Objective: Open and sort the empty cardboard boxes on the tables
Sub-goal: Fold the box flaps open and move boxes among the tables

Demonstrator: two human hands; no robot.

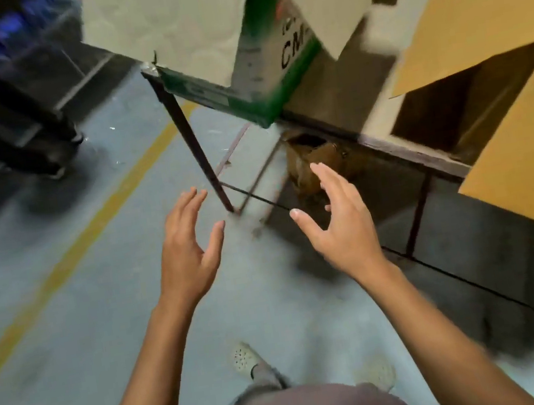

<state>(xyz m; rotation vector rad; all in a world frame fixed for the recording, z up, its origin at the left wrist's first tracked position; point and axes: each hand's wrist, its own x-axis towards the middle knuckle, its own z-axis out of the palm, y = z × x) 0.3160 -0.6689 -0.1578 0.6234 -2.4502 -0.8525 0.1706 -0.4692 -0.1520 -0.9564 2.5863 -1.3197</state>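
Left hand (189, 248): fingers spread, holding nothing, raised over the floor (70, 335). Green-printed box (252, 65): upright on the bench (418, 157) corner, flaps hanging outward. Right hand (341, 222): fingers spread, empty, palm facing left. Brown box (473, 15): on its side, mouth toward camera.

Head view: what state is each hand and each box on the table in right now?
left hand: open, fingers spread, holding nothing.
right hand: open, fingers spread, holding nothing.
green-and-white box: at the corner of the table, flaps open and folded outward.
brown box: on the table, flaps open, nothing visible inside.
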